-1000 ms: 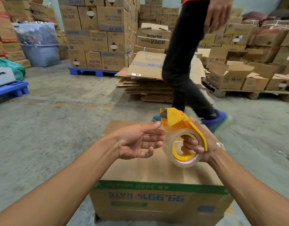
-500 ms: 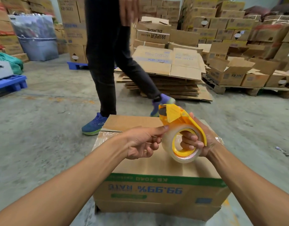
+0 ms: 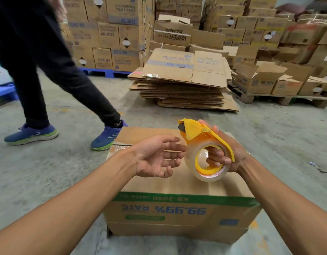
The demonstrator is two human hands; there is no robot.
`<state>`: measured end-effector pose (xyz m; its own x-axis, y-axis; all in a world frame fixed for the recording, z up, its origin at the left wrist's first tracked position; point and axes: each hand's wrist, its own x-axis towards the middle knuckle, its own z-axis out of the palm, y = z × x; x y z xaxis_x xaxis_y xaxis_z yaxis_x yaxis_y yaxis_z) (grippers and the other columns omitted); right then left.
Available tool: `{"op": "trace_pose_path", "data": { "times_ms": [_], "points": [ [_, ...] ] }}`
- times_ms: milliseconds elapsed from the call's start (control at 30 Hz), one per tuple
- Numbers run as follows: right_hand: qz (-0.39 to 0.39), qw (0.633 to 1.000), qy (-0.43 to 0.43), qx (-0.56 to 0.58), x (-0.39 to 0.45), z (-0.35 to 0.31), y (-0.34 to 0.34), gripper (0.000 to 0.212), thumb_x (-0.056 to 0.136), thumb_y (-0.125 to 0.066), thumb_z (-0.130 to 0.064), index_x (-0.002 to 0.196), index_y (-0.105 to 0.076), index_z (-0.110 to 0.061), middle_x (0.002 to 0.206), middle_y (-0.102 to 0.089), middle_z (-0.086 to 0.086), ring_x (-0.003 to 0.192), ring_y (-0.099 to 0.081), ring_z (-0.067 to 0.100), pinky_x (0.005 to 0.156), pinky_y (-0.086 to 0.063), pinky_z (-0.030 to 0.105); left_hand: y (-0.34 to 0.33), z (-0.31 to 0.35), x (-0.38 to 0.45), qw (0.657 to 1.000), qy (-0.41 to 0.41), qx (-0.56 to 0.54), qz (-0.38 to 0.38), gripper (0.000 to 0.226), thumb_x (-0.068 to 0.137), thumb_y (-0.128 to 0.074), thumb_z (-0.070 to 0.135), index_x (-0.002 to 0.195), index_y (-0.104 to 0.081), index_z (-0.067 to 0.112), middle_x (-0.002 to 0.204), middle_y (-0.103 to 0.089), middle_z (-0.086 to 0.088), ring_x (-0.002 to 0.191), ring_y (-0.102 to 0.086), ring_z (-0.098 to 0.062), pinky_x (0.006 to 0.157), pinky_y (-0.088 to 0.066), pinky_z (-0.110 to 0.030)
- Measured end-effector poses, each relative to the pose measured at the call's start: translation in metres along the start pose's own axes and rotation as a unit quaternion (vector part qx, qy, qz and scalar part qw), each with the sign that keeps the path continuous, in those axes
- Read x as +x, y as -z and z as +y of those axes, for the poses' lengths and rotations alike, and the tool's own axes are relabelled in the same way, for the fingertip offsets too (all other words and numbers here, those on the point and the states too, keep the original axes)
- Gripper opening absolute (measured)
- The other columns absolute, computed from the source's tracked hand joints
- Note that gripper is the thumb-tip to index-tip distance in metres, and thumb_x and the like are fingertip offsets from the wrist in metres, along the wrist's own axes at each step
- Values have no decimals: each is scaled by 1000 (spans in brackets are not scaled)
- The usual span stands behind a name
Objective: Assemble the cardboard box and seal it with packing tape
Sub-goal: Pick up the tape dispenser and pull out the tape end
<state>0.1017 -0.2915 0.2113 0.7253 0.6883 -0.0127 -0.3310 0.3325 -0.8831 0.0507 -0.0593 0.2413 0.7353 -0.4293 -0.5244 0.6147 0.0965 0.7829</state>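
Box: the cardboard box [image 3: 179,186] stands on the concrete floor [image 3: 48,173] with its flaps folded shut on top; its long axis runs away from the person, and the near side shows a green band and blue "99.99% RATE" print upside down.
Tape dispenser: a yellow tape dispenser [image 3: 205,144] with a clear roll is held above the box top, right of centre; its cutter head points up and away to the left, the roll hanging below.
Right hand: the right hand [image 3: 225,151] grips the dispenser, fingers [image 3: 217,157] curled through the roll's core, thumb on the handle.
Left hand: the left hand [image 3: 157,155] hovers palm-up beside the roll, fingers loosely spread, tips reaching toward the roll and holding nothing; whether they touch it I cannot tell.
Passer-by: a person in dark trousers [image 3: 39,57] and blue shoes [image 3: 107,137] strides just beyond the box's far left corner.
Behind: a stack of flattened cartons [image 3: 184,83] lies on the floor, with walls of stacked boxes [image 3: 111,32] further back.
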Motion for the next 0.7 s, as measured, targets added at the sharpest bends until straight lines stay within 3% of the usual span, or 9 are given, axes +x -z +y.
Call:
{"op": "trace_pose_path", "data": {
  "times_ms": [100, 267, 333, 433, 567, 633, 700],
  "points": [
    [5, 1000, 2, -17, -1, -1, -2, 63, 73, -79, -49, 132, -60, -37, 42, -50, 4, 25, -45, 7, 39, -47, 21, -3, -2, 2, 1000, 14, 0, 8, 40, 85, -63, 53, 89, -66, 13, 78, -65, -3, 64, -60, -14, 58, -39, -25],
    [12, 999, -6, -41, -3, -4, -2, 63, 70, -80, -51, 129, -63, -37, 42, -50, 4, 26, -45, 8, 39, -47, 22, 0, -4, 5, 997, 34, -62, -6, 70, 84, -45, 73, 102, -63, 8, 85, -68, -9, 72, -64, -19, 58, -44, -26],
    [15, 998, -7, -55, -5, -4, -3, 62, 68, -81, -52, 126, -65, -37, 42, -50, 4, 26, -44, 8, 39, -46, 22, 1, -4, 4, 998, 32, -59, -7, 65, 83, -53, 68, 103, -64, 7, 87, -69, -9, 74, -66, -19, 58, -47, -27],
    [15, 997, -8, -70, -6, -5, -3, 61, 68, -80, -53, 126, -65, -38, 43, -50, 4, 27, -44, 8, 39, -46, 22, 0, -6, 3, 998, 24, -53, -8, 40, 80, -69, 43, 98, -67, 8, 87, -71, -7, 74, -67, -17, 58, -50, -27],
    [15, 997, -11, -69, -6, -6, -3, 62, 69, -79, -52, 128, -64, -38, 43, -50, 4, 27, -44, 7, 40, -45, 22, 3, -8, 5, 999, 12, -52, -7, 12, 89, -62, 14, 96, -68, 7, 86, -72, -6, 73, -69, -16, 60, -53, -29],
    [16, 997, -12, -70, -7, -7, -2, 62, 68, -80, -53, 126, -65, -39, 43, -50, 4, 27, -44, 7, 39, -45, 22, 5, -8, 6, 999, 9, -54, -4, 15, 89, -57, 12, 95, -69, 6, 86, -72, -8, 72, -69, -17, 62, -53, -31],
    [18, 997, -14, -73, -8, -8, -3, 62, 67, -81, -54, 125, -65, -39, 43, -50, 4, 27, -44, 7, 39, -46, 22, 4, -8, 5, 999, 5, -51, -8, 21, 90, -60, 25, 92, -70, 6, 87, -71, -8, 74, -68, -18, 66, -52, -32]
  ]
}}
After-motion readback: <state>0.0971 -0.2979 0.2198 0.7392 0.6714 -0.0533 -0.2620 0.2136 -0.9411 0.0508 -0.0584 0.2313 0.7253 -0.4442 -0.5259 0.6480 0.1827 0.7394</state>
